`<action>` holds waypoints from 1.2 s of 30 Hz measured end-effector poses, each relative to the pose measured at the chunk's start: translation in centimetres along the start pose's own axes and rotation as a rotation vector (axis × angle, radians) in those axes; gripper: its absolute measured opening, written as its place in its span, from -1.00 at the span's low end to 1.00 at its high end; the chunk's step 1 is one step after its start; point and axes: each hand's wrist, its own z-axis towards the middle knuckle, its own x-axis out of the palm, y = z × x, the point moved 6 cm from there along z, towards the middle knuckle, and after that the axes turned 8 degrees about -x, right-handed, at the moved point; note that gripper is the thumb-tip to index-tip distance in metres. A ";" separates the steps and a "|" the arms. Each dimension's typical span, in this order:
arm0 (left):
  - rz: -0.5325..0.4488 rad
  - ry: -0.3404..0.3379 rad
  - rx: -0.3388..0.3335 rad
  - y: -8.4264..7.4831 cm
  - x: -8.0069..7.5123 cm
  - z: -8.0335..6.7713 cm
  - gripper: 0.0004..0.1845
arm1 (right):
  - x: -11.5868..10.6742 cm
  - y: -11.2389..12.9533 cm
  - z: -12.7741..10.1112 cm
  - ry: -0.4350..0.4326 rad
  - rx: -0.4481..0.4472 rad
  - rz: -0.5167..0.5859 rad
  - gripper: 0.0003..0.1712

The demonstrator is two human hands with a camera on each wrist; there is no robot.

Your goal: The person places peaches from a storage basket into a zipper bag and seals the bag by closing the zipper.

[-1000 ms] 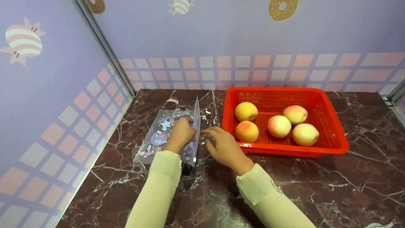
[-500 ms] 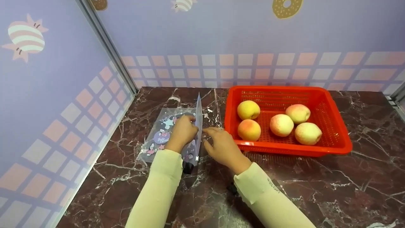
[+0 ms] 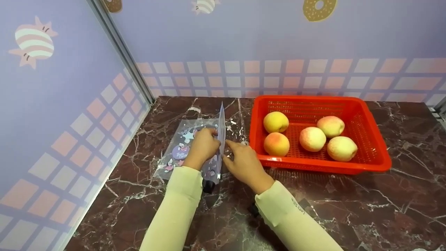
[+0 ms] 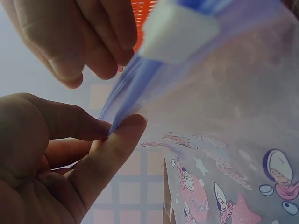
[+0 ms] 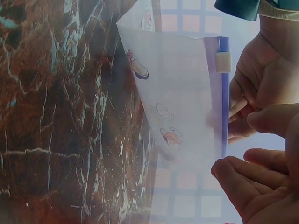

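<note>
Change: right hand (image 3: 244,164) has slid in from a small gap a second ago until its fingertips meet the raised edge of the zip bag (image 3: 188,148); left hand (image 3: 202,147) keeps its grip in the same spot.
Left hand: thumb and forefinger pinch the bag's blue zip strip (image 4: 126,95), other fingers curled beneath.
Right hand: fingers loosely bent and reaching at the strip from the other side; the wrist views show the fingertips at the edge, but I cannot tell whether they grip it.
Zip bag: clear, printed with cartoon figures, lying on the counter (image 3: 348,205) near the left wall, its zip edge lifted upright between both hands; white slider (image 5: 223,62) sits on the strip.
Basket: red basket (image 3: 374,148) just right of the hands, holding five peaches (image 3: 312,138).
</note>
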 end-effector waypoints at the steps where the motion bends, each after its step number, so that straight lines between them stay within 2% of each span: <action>1: -0.002 0.001 0.000 0.0 0.0 0.0 -0.66 | 0.1 0.0 0.0 0.001 0.007 0.000 -0.46; 10: -0.029 0.005 0.003 0.0 -0.1 -0.3 -0.67 | 1.0 -0.1 0.2 0.008 0.042 -0.010 -0.46; 21: -0.044 -0.018 0.044 -0.3 -0.8 -0.7 -0.67 | 1.2 -0.2 0.6 0.002 0.068 0.009 -0.42; 31: -0.075 -0.007 0.035 -0.5 -1.1 -0.9 -0.71 | 1.2 -0.9 0.9 -0.009 0.113 0.057 -0.38; 36: -0.087 0.004 0.019 -0.5 -1.1 -1.0 -0.75 | 1.3 -1.0 0.8 -0.001 0.107 0.066 -0.40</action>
